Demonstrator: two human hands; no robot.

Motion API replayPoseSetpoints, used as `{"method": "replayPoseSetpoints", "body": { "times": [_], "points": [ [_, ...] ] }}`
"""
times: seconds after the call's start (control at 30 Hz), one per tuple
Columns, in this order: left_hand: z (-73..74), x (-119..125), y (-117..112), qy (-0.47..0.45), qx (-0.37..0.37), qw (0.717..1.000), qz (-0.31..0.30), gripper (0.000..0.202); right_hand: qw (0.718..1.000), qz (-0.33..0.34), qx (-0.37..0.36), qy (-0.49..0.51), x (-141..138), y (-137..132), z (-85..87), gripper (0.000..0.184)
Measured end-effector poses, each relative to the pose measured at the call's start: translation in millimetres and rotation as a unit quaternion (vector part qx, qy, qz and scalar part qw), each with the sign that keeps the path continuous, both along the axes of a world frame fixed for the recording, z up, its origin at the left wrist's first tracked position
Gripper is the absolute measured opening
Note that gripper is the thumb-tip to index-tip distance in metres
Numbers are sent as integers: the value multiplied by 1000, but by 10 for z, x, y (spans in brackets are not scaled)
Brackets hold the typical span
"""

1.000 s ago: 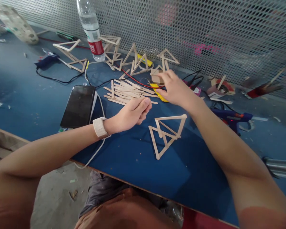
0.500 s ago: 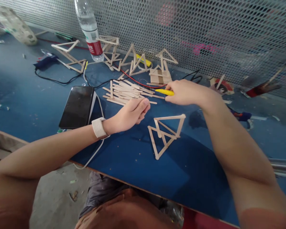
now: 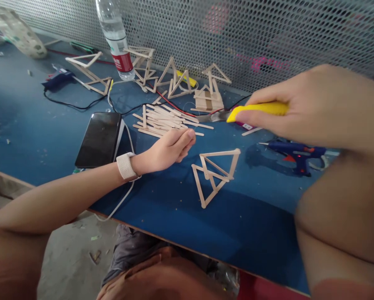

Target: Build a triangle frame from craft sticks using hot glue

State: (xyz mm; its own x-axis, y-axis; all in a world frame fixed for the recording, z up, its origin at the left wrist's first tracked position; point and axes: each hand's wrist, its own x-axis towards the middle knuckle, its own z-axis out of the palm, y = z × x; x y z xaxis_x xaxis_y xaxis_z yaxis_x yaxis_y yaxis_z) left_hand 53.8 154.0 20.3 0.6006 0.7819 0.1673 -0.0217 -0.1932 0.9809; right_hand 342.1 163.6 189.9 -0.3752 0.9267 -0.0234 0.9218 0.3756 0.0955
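Observation:
My left hand [image 3: 176, 148] is closed in a loose fist above the blue table, beside a pile of wooden craft sticks [image 3: 163, 118]. Whatever it may hold is hidden. My right hand [image 3: 312, 110] is raised close to the camera, its fingers wrapped round the yellow handle of what look like pliers [image 3: 258, 111]. Their metal head points left toward the sticks. Below and between both hands, a frame of joined craft-stick triangles [image 3: 216, 175] stands on the table. A blue glue gun [image 3: 296, 154] lies under my right hand.
A black phone [image 3: 98, 139] rests left of the sticks, with a white cable around it. Behind are a water bottle [image 3: 120, 54], more stick frames [image 3: 177, 81] and a mesh panel [image 3: 180, 29]. Another glue gun [image 3: 58, 79] and cords lie at the left.
My right hand has lifted the yellow-handled pliers from the table toward the camera and rightward, exposing their metal head and the glue gun. My left hand has stayed almost still.

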Motion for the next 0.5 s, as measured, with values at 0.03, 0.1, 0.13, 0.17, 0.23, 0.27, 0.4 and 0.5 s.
{"method": "replayPoseSetpoints", "body": {
  "times": [0.03, 0.1, 0.13, 0.17, 0.23, 0.27, 0.4, 0.5],
  "points": [
    [4, -2, -1, 9, 11, 1000, 4, 73, 1000, 1, 17, -9, -92, -58, -4, 62],
    [18, -5, -7, 32, 33, 999, 12, 72, 999, 5, 38, -19, -252, -152, -19, 64],
    [28, -8, -11, 45, 45, 998, 15, 71, 998, 9, 51, -23, -305, -185, -27, 66],
    [40, -12, -16, 58, 58, 996, 17, 70, 997, 14, 64, -27, -334, -208, -35, 68],
    [69, -22, -27, 88, 89, 992, 22, 63, 995, 23, 88, -34, -333, -230, -49, 68],
    [86, -30, -33, 104, 107, 989, 25, 59, 995, 24, 95, -35, -314, -232, -54, 68],
    [151, -64, -61, 177, 194, 964, 43, 44, 993, 17, 109, -33, -257, -221, -65, 67],
    [171, -85, -76, 243, 261, 933, 54, 34, 996, 30, 76, -20, -284, -229, -59, 62]
  ]
}}
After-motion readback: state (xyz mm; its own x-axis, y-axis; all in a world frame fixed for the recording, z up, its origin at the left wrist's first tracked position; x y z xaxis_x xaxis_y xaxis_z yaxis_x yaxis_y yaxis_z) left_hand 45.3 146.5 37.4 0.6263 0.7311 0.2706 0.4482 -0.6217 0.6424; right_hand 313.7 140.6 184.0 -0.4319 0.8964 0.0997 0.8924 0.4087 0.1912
